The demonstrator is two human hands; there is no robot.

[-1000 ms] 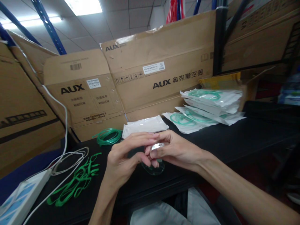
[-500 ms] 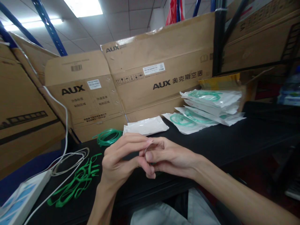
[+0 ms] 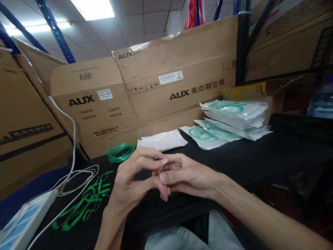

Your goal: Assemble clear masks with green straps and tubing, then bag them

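Observation:
My left hand (image 3: 134,175) and my right hand (image 3: 186,175) meet above the front of the black table (image 3: 249,163). Between their fingertips is a thin, curved, pale strip (image 3: 161,167), pinched from both sides; what it is made of cannot be told. Behind my left hand lies a coil of green tubing (image 3: 121,153). A white packet (image 3: 162,140) rests just beyond my hands. Farther left are tangled green elastic bands (image 3: 91,198).
Clear-and-white packets with green tubing (image 3: 234,114) are stacked at the right. A white power strip (image 3: 33,215) and white cable (image 3: 74,139) occupy the left. Cardboard sheets (image 3: 179,80) stand along the back. A bottle (image 3: 321,99) is at the far right.
The strip and the fingertips around it have shifted slightly left and down. Both hands still pinch it, and the objects on the table have not moved.

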